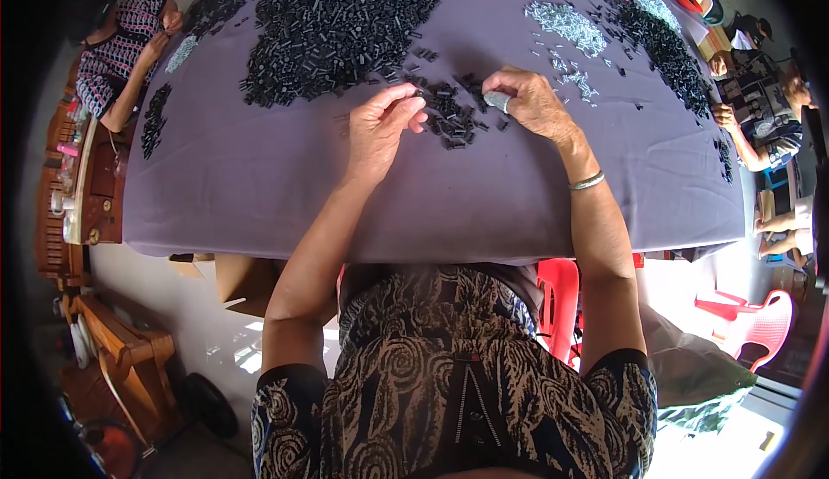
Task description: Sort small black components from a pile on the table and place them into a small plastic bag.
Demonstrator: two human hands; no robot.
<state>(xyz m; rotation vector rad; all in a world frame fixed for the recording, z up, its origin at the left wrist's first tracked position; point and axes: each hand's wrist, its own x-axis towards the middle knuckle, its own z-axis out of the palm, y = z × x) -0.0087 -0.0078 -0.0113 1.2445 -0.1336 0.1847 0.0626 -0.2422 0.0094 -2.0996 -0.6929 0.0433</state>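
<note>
Over the purple-covered table (pixel 484 198), my left hand (pixel 380 125) is closed in a pinch on a small black piece (pixel 420 95). My right hand (pixel 534 106), with a silver bangle on its wrist, is closed at the fingertips around something pale grey (pixel 497 101); its exact kind is unclear. Between and just beyond the hands lies a small loose pile of short black tube-like pieces (pixel 451 114). A much larger heap of black pieces (pixel 337 34) spreads beyond my left hand. Small silvery pieces (pixel 566 28) are scattered beyond my right hand.
A person (pixel 121 56) at the left and others at the right (pixel 764 99) sit around the table with their own heaps. Below the table edge are a cardboard box (pixel 237 280), a red plastic chair (pixel 760 328) and a wooden piece of furniture (pixel 129 349).
</note>
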